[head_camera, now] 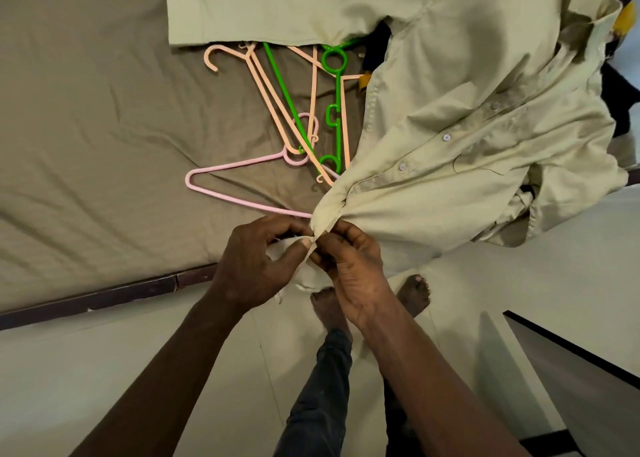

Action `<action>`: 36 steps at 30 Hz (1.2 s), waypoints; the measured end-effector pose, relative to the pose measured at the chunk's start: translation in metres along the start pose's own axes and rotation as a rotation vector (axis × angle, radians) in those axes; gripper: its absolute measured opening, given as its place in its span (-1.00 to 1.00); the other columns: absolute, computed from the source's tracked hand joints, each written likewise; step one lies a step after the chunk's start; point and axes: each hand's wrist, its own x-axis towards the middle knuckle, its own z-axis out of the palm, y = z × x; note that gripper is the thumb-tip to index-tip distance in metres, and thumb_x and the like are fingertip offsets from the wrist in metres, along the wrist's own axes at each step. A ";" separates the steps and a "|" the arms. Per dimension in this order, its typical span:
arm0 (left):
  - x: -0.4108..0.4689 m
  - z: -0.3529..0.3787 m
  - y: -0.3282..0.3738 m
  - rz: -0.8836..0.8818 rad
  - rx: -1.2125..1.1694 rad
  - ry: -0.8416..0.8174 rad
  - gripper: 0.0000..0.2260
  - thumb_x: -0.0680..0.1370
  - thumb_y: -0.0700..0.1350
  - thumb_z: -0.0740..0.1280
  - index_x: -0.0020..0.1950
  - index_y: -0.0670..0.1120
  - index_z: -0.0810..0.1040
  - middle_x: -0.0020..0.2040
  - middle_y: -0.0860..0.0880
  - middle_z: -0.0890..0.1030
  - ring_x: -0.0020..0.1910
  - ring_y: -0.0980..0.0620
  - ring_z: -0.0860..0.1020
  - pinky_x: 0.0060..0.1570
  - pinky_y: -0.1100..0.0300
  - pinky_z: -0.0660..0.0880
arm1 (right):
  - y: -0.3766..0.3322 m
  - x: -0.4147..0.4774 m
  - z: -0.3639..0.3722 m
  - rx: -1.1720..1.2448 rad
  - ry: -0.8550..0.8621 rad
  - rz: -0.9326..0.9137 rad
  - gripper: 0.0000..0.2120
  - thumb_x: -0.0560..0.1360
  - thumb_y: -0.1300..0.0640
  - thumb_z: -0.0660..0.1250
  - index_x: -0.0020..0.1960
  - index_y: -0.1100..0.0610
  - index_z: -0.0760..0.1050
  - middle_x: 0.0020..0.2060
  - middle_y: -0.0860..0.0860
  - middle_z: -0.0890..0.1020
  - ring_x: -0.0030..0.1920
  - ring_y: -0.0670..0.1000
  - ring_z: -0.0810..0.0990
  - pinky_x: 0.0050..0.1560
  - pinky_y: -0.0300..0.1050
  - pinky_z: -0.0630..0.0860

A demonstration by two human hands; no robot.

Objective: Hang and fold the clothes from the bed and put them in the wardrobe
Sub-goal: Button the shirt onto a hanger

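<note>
Fingers of the left hand and the right hand meet at the near edge of the bed, the two hands touching, each pinching the bottom corner of a pale green shirt between thumb and fingertips. The shirt spreads from that pinched corner away to the far right across the olive sheet, its buttoned front facing up, small pale buttons running along the placket. One sleeve lies flat to the far left, covering the tops of a cluster of plastic hangers. Among these, a pink hanger sits nearest the hands, its right end under the shirt, with a green hanger and several peach hangers tangled just beyond it. Dark clothing shows from under the shirt. Below the hands, a dark bed frame borders a pale floor, where two bare feet stand.
</note>
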 end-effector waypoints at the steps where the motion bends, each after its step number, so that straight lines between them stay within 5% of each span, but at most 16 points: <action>1: -0.001 0.002 0.001 -0.074 -0.082 0.022 -0.77 0.60 0.05 0.40 0.05 -0.08 0.74 -0.06 0.09 0.72 -0.05 0.14 0.67 -0.05 0.35 0.53 | 0.000 -0.001 -0.001 0.006 -0.002 0.002 -0.68 0.52 0.38 0.44 0.26 0.25 0.62 0.07 0.21 0.73 0.03 0.14 0.72 0.13 0.01 0.66; 8: -0.007 0.013 0.002 -0.365 -0.354 0.010 -0.87 0.51 -0.18 0.55 0.05 -0.04 0.74 -0.06 0.07 0.75 -0.04 0.09 0.71 0.02 0.18 0.67 | 0.009 -0.009 -0.005 0.033 0.012 -0.014 -0.65 0.50 0.44 0.42 0.25 0.22 0.60 0.05 0.19 0.74 0.08 0.16 0.73 0.17 0.05 0.65; 12: -0.010 0.014 0.000 -0.332 -0.258 0.021 -0.79 0.46 -0.18 0.59 0.07 -0.03 0.72 -0.08 0.07 0.70 -0.10 0.09 0.66 -0.04 0.24 0.63 | 0.010 -0.011 -0.005 0.130 0.017 0.028 -0.81 0.58 0.37 0.38 0.17 0.24 0.61 -0.08 0.14 0.72 -0.11 0.05 0.71 0.02 -0.08 0.68; 19: -0.011 0.016 0.005 -0.302 -0.041 0.069 -0.83 0.44 -0.07 0.59 -0.05 0.06 0.66 -0.22 0.16 0.63 -0.17 0.19 0.59 -0.23 0.43 0.47 | 0.014 -0.009 0.003 0.108 0.122 0.000 -0.66 0.45 0.46 0.47 0.21 0.32 0.57 -0.14 0.15 0.69 -0.13 0.08 0.68 0.05 -0.01 0.65; 24: -0.007 0.008 0.007 -0.401 -0.298 0.029 -0.90 0.55 -0.15 0.49 -0.02 0.05 0.70 -0.16 0.12 0.71 -0.14 0.18 0.67 -0.13 0.34 0.58 | 0.010 -0.013 0.003 0.283 0.060 0.049 -0.64 0.50 0.45 0.41 0.28 0.29 0.59 0.06 0.21 0.72 0.01 0.13 0.72 0.17 0.03 0.65; 28: -0.010 0.006 0.010 -0.399 -0.367 0.065 -0.83 0.65 -0.15 0.37 0.01 0.09 0.72 -0.09 0.16 0.73 -0.04 0.20 0.68 -0.04 0.33 0.59 | 0.007 -0.013 0.006 0.364 0.033 0.065 -0.59 0.52 0.51 0.33 0.34 0.33 0.53 0.05 0.21 0.73 -0.01 0.13 0.74 0.05 -0.03 0.70; 36: -0.008 0.008 0.006 -0.431 -0.409 0.025 -0.88 0.51 -0.16 0.54 -0.01 0.04 0.73 -0.13 0.09 0.74 -0.10 0.12 0.71 -0.05 0.24 0.65 | 0.012 -0.010 0.004 0.318 0.038 0.040 -0.65 0.53 0.45 0.38 0.31 0.35 0.56 0.06 0.24 0.70 0.02 0.13 0.71 0.15 -0.02 0.67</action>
